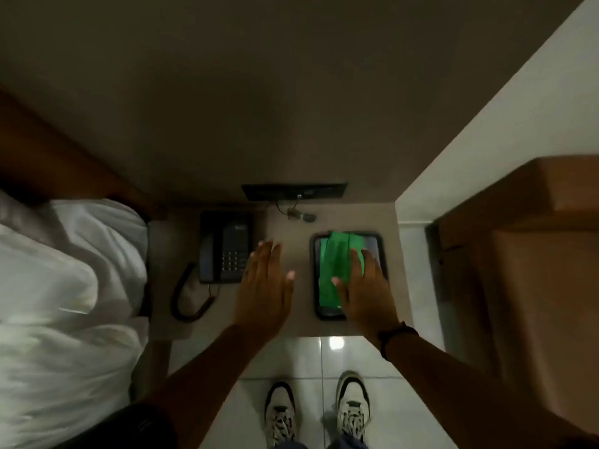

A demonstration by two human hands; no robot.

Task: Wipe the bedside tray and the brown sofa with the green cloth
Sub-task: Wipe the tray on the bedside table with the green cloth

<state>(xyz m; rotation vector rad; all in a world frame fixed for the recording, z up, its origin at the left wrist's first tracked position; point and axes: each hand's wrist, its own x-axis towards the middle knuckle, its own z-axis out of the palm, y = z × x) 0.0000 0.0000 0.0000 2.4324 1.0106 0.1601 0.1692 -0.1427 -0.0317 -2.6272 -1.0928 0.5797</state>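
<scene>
A dark rectangular tray (317, 254) lies on the right side of the bedside table (301, 319). The green cloth (335, 264) is spread lengthwise inside it. My right hand (363, 290) rests flat on the cloth's right part, fingers together and thumb out, covering the tray's right half. My left hand (264, 286) hovers flat and open over the bare table between the phone and the tray, holding nothing. The brown sofa (525, 254) stands to the right, beyond a white wall corner.
A black corded telephone (225, 246) sits on the table's left, its coiled cord (188, 303) looping toward the front edge. A dark wall socket panel (293, 190) with a small plug is behind. The bed with white pillows (64, 286) is at left. My shoes (316, 409) stand on white tiles.
</scene>
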